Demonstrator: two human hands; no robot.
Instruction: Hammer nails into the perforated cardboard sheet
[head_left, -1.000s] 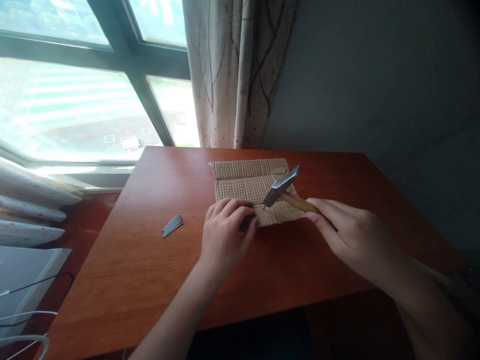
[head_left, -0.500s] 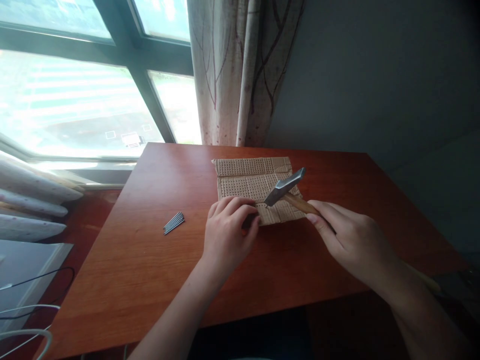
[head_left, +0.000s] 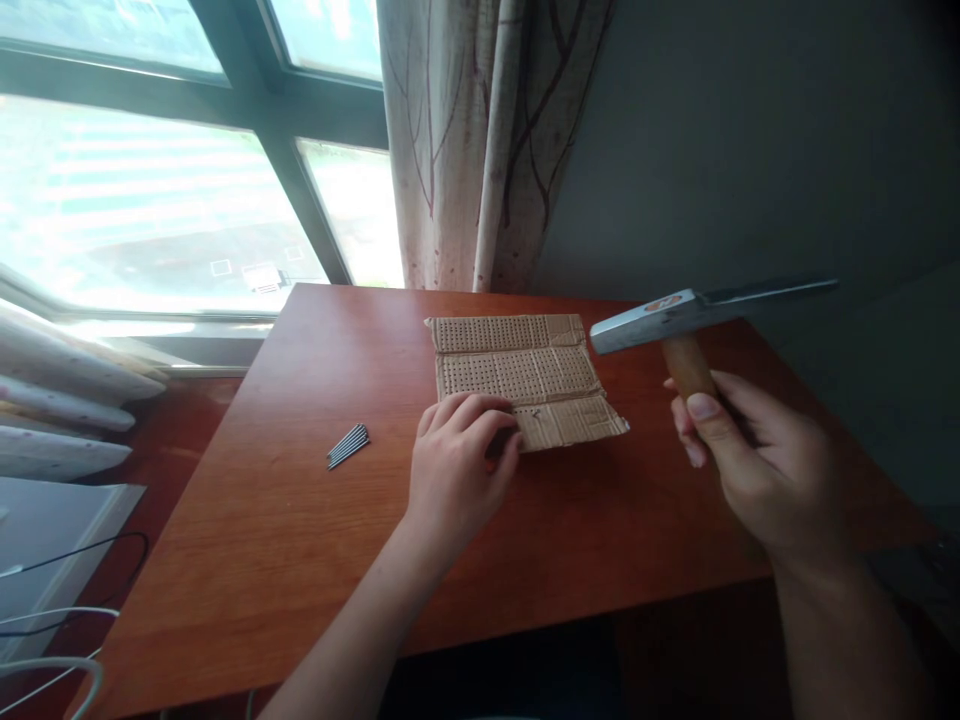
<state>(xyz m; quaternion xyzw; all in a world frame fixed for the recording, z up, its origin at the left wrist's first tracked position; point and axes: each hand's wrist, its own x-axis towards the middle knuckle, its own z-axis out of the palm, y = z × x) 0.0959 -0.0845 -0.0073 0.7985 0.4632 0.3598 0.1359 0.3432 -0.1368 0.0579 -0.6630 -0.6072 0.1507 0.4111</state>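
Observation:
My right hand point(head_left: 757, 460) is closed round the wooden handle of a hammer point(head_left: 649, 318), its metal head raised above the table to the right of a sheet of cardboard point(head_left: 517, 372). The cardboard is brown, creased and covered with rows of small holes. At its near left corner, my left hand point(head_left: 461, 465) has its fingers curled over the edge, the thumb below; the fingertips are partly hidden. A small dark nail point(head_left: 535, 413) appears to stand in the near strip of the cardboard. Left of my left hand lies a bunch of metal nails point(head_left: 349, 446).
The reddish wooden table point(head_left: 285, 560) bears all of this. Behind it hang a patterned curtain point(head_left: 450, 150) and a bright window point(head_left: 150, 200). Several cables point(head_left: 67, 612) run at the lower left beside a pale surface point(head_left: 60, 550).
My right hand has lifted the hammer up and to the right, away from the cardboard, turning its head. My left hand has stayed in place.

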